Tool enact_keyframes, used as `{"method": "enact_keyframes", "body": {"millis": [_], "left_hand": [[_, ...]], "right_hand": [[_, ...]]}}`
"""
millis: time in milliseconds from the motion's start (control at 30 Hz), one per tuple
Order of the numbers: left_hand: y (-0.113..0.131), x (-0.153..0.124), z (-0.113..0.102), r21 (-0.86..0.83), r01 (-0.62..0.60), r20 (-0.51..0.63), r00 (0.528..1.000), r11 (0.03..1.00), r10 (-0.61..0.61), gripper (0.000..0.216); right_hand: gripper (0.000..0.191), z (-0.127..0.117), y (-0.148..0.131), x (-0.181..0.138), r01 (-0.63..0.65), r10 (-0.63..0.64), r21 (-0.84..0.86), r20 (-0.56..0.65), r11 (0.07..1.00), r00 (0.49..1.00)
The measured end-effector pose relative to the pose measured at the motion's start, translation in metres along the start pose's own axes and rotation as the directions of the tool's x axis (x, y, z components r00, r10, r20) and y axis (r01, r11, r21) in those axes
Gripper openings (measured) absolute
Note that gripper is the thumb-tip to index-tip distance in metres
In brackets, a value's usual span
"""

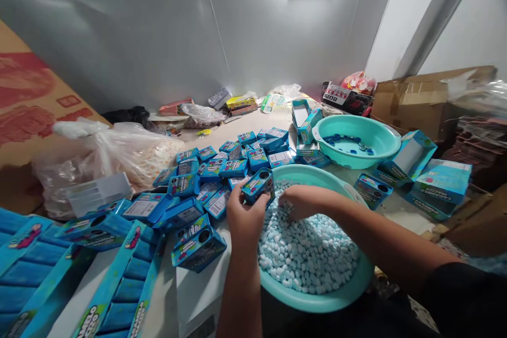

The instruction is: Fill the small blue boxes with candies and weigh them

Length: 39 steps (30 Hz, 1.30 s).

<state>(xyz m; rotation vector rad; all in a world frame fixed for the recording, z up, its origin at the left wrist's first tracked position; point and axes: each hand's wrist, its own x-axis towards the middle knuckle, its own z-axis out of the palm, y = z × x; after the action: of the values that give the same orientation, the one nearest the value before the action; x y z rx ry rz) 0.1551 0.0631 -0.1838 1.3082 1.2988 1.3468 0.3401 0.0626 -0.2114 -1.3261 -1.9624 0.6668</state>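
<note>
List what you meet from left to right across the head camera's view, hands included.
Red-printed brown cardboard carton, left hand holding a small blue rectangular box, right hand among pale-blue pellets, farther round teal plastic basin, brown cardboard box.

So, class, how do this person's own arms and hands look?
The left hand and right hand wear no gloves; no rings or watch show. The left forearm is bare as far as seen; the right forearm is bare up to a dark sleeve.
</note>
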Motion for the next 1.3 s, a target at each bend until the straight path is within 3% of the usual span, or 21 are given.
{"method": "enact_keyframes", "body": {"millis": [67, 233, 300, 400, 467, 533, 667, 800, 967, 1167, 1300], "left_hand": [[-0.002, 0.001, 0.0, 0.01, 0.0, 0.02, 1.0, 1.0, 0.0, 0.043], [-0.002, 0.001, -0.001, 0.031, -0.006, 0.041, 0.999, 1.0, 0.005, 0.042], [-0.002, 0.001, -0.001, 0.064, -0.011, 0.059, 0.998, 0.998, 0.007, 0.042], [-0.004, 0.002, 0.0, 0.07, 0.0, 0.107, 0.994, 0.998, -0.008, 0.043], [-0.006, 0.002, 0.001, 0.069, 0.017, 0.163, 0.986, 0.998, -0.028, 0.043], [-0.006, 0.001, 0.002, 0.091, 0.023, 0.233, 0.971, 0.996, -0.044, 0.041], [-0.006, -0.001, 0.002, 0.136, 0.006, 0.32, 0.946, 0.991, -0.05, 0.038], [-0.007, -0.001, 0.002, 0.141, 0.003, 0.337, 0.94, 0.99, -0.051, 0.037], [-0.004, -0.001, 0.002, 0.128, 0.0, 0.306, 0.951, 0.992, -0.04, 0.038], [0.0, -0.002, 0.001, 0.076, 0.035, 0.287, 0.956, 0.997, -0.055, 0.041], [0.002, -0.004, 0.001, 0.017, 0.051, 0.273, 0.96, 0.999, -0.054, 0.041]], "right_hand": [[0.032, -0.003, -0.002, 0.002, -0.014, 0.039, -0.122, 0.202, 0.992, 0.979], [0.022, -0.014, -0.009, 0.007, -0.028, 0.059, -0.128, 0.249, 0.991, 0.967], [0.016, -0.019, -0.009, 0.011, -0.051, 0.074, -0.129, 0.185, 0.99, 0.98], [0.009, -0.027, -0.007, 0.018, -0.125, 0.117, -0.133, -0.066, 0.983, 0.991], [0.011, -0.031, -0.006, 0.022, -0.17, 0.152, -0.054, -0.243, 0.984, 0.958], [0.021, -0.034, -0.006, 0.025, -0.161, 0.187, 0.104, -0.34, 0.981, 0.922], [0.036, -0.033, -0.016, 0.024, -0.046, 0.234, 0.446, -0.377, 0.894, 0.896], [0.037, -0.026, -0.03, 0.022, -0.001, 0.257, 0.585, -0.354, 0.811, 0.899], [0.032, -0.017, -0.04, 0.021, 0.04, 0.23, 0.603, -0.364, 0.797, 0.903], [0.019, -0.012, -0.044, 0.019, 0.109, 0.123, 0.423, -0.485, 0.9, 0.866], [0.016, -0.009, -0.044, 0.017, 0.164, 0.052, 0.357, -0.524, 0.919, 0.85]]}}
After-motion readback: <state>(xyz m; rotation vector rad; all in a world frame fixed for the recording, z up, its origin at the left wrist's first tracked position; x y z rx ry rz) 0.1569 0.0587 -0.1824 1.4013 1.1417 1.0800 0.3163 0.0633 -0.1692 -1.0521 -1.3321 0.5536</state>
